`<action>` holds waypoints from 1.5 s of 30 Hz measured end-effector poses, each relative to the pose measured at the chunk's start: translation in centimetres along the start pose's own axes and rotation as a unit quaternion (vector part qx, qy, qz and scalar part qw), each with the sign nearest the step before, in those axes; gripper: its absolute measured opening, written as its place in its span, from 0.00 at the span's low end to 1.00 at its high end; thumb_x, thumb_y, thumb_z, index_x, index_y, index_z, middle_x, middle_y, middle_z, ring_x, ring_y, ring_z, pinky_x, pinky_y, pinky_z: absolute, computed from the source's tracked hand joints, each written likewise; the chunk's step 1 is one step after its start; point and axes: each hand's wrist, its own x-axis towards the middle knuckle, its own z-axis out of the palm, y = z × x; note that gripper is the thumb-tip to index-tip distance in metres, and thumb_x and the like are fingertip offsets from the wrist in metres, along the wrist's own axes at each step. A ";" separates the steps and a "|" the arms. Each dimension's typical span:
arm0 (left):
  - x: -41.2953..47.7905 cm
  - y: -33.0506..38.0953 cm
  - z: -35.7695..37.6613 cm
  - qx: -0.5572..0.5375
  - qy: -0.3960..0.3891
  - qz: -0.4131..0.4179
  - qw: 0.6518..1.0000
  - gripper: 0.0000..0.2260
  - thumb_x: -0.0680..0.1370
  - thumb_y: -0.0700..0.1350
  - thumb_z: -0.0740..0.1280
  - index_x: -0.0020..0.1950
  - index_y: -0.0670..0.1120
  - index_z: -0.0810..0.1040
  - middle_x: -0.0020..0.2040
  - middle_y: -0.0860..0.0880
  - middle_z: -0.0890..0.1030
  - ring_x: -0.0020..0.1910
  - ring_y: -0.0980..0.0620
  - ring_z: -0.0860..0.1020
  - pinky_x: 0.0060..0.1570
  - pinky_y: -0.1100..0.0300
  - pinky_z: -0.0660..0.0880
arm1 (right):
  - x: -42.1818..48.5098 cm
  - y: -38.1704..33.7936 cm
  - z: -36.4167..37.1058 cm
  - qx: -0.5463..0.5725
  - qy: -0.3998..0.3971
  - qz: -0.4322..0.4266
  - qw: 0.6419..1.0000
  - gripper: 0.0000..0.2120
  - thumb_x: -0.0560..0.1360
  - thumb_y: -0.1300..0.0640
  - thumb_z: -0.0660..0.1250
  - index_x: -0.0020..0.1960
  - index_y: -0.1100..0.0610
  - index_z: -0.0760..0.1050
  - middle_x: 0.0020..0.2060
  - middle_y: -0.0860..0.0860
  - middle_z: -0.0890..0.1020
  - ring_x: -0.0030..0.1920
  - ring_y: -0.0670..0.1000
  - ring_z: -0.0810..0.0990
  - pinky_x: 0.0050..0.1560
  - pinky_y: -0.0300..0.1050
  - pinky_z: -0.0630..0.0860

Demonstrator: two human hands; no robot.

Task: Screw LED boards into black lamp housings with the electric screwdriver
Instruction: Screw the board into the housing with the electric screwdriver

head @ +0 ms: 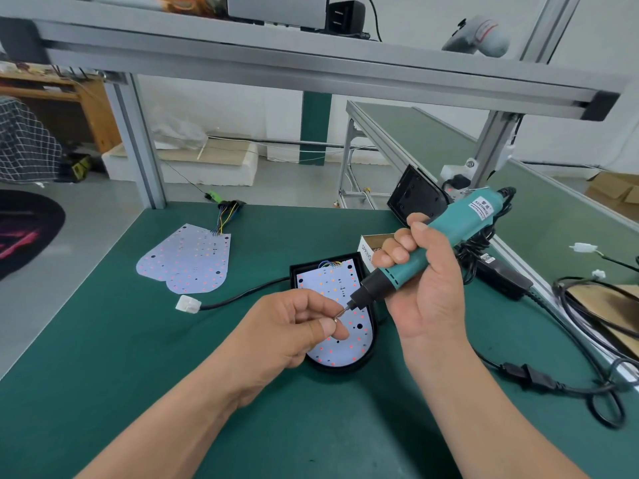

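- Left hand (297, 326): thumb and forefinger are closed in a pinch on a small screw (336, 319); the other fingers are curled under. The hand hovers over the left half of the board.
- Right hand (425, 288): all fingers are wrapped round the teal body of the screwdriver (446, 236), thumb on top. The tool is tilted, with the bit pointing down and left.
- Bit tip: it sits just beside the screw, at or almost touching its upper end; contact cannot be confirmed.
- Housing (345, 366): it lies flat on the green mat (138, 375), directly below both hands, rounded end toward the person.
- Board (332, 285): it is seated inside the housing, with coloured wires at its far edge.
- Connector (187, 303): white, on a black cable that runs left from the housing.
- Box (371, 243): small, open, just behind the housing and partly hidden by the right hand.
- Loose boards (186, 257): two, overlapping, far left on the mat, well apart from the hands.
- Second housing (416, 198): tilted up on edge at the far edge, behind the screwdriver.
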 end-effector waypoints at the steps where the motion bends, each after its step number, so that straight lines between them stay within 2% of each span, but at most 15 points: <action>1: 0.0 0.0 0.0 -0.002 0.001 0.000 1.000 0.10 0.75 0.44 0.72 0.56 0.46 0.84 0.50 0.43 0.88 0.28 0.54 0.61 0.28 0.65 0.60 | 0.0 0.0 0.0 0.003 0.000 -0.001 1.000 0.04 0.78 0.62 0.65 0.50 0.55 0.75 0.34 0.48 0.71 0.31 0.47 0.70 0.35 0.41 0.72; 6: 0.0 -0.2 0.1 -0.013 0.002 0.002 1.000 0.07 0.77 0.41 0.72 0.54 0.46 0.85 0.51 0.42 0.88 0.27 0.55 0.62 0.27 0.65 0.60 | -0.1 0.0 0.0 0.004 0.000 -0.003 1.000 0.04 0.79 0.63 0.64 0.50 0.55 0.74 0.33 0.48 0.71 0.30 0.46 0.70 0.34 0.41 0.72; 15: 0.0 -0.3 0.3 -0.020 0.008 -0.005 1.000 0.11 0.75 0.43 0.72 0.57 0.43 0.83 0.50 0.42 0.88 0.27 0.56 0.62 0.27 0.66 0.60 | -0.1 0.0 -0.2 0.000 -0.008 -0.003 1.000 0.04 0.79 0.63 0.64 0.51 0.55 0.74 0.33 0.48 0.71 0.31 0.47 0.70 0.35 0.41 0.72; 18: 0.0 -0.4 0.3 -0.030 0.011 -0.005 0.999 0.06 0.80 0.37 0.71 0.56 0.43 0.83 0.51 0.41 0.88 0.26 0.55 0.61 0.27 0.65 0.60 | -0.1 0.0 -0.2 -0.009 -0.011 -0.006 1.000 0.05 0.79 0.63 0.64 0.51 0.55 0.74 0.34 0.48 0.71 0.31 0.47 0.70 0.35 0.41 0.73; 20: 0.1 -0.7 0.3 -0.036 0.014 -0.005 0.999 0.06 0.82 0.33 0.69 0.56 0.42 0.82 0.51 0.40 0.88 0.26 0.56 0.61 0.27 0.66 0.60 | -0.1 -0.1 -0.2 -0.016 -0.013 -0.007 1.000 0.05 0.78 0.63 0.64 0.51 0.55 0.74 0.34 0.48 0.71 0.31 0.47 0.70 0.35 0.41 0.72; 24: 0.1 -0.8 0.3 -0.031 0.023 0.006 0.999 0.05 0.80 0.38 0.72 0.55 0.45 0.84 0.50 0.42 0.88 0.26 0.55 0.62 0.26 0.66 0.61 | -0.1 -0.1 -0.2 -0.027 -0.017 -0.010 0.999 0.05 0.78 0.63 0.64 0.51 0.55 0.75 0.34 0.49 0.71 0.31 0.47 0.70 0.35 0.42 0.73; 26: 0.2 -0.9 0.3 0.011 0.042 0.024 0.999 0.05 0.77 0.42 0.73 0.52 0.49 0.85 0.50 0.45 0.89 0.26 0.57 0.64 0.27 0.68 0.63 | -0.2 -0.1 -0.1 -0.043 -0.021 -0.015 0.999 0.05 0.80 0.63 0.64 0.51 0.54 0.76 0.34 0.49 0.71 0.31 0.47 0.71 0.35 0.42 0.73; 30: 0.4 -1.4 0.2 0.095 0.065 0.051 0.992 0.07 0.82 0.38 0.70 0.53 0.50 0.84 0.48 0.50 0.89 0.26 0.65 0.74 0.29 0.75 0.67 | -0.3 0.3 0.1 -0.064 -0.021 -0.018 0.998 0.04 0.81 0.62 0.66 0.50 0.54 0.76 0.35 0.50 0.71 0.32 0.48 0.71 0.37 0.43 0.74; 32: 0.4 -1.3 0.1 0.094 0.059 0.055 0.992 0.06 0.81 0.41 0.71 0.54 0.51 0.84 0.49 0.50 0.89 0.27 0.66 0.75 0.29 0.75 0.68 | -0.3 0.4 0.0 -0.053 -0.018 -0.015 0.998 0.04 0.81 0.62 0.66 0.49 0.54 0.75 0.35 0.50 0.72 0.33 0.48 0.72 0.37 0.43 0.74; 35: 0.2 -1.0 0.3 0.089 0.053 0.052 0.993 0.07 0.76 0.48 0.70 0.52 0.58 0.84 0.49 0.50 0.89 0.25 0.65 0.73 0.28 0.74 0.67 | -0.3 0.5 -0.4 -0.033 -0.003 -0.010 0.999 0.04 0.81 0.62 0.66 0.50 0.54 0.74 0.35 0.49 0.72 0.33 0.47 0.72 0.37 0.42 0.74; 40: 0.2 -0.7 0.4 0.074 0.045 0.040 0.995 0.09 0.75 0.50 0.70 0.52 0.62 0.84 0.50 0.50 0.89 0.25 0.58 0.65 0.26 0.69 0.64 | 0.0 0.8 -0.9 -0.009 0.041 0.006 0.999 0.05 0.82 0.62 0.66 0.49 0.55 0.73 0.35 0.49 0.72 0.32 0.47 0.72 0.37 0.42 0.73; 43: 0.1 -0.4 0.5 0.066 0.042 0.029 0.997 0.09 0.76 0.49 0.70 0.55 0.58 0.84 0.51 0.50 0.89 0.27 0.55 0.63 0.27 0.67 0.64 | 0.0 0.8 -1.1 0.003 0.060 0.012 0.998 0.04 0.81 0.62 0.66 0.49 0.55 0.73 0.35 0.49 0.73 0.32 0.47 0.72 0.36 0.42 0.74; 45: 0.0 -0.4 0.4 0.051 0.042 0.024 0.998 0.09 0.80 0.47 0.70 0.59 0.53 0.83 0.51 0.48 0.89 0.29 0.54 0.63 0.28 0.65 0.64 | 0.0 0.8 -1.1 0.011 0.065 0.013 0.998 0.03 0.81 0.62 0.66 0.50 0.56 0.73 0.35 0.49 0.73 0.32 0.47 0.72 0.36 0.42 0.74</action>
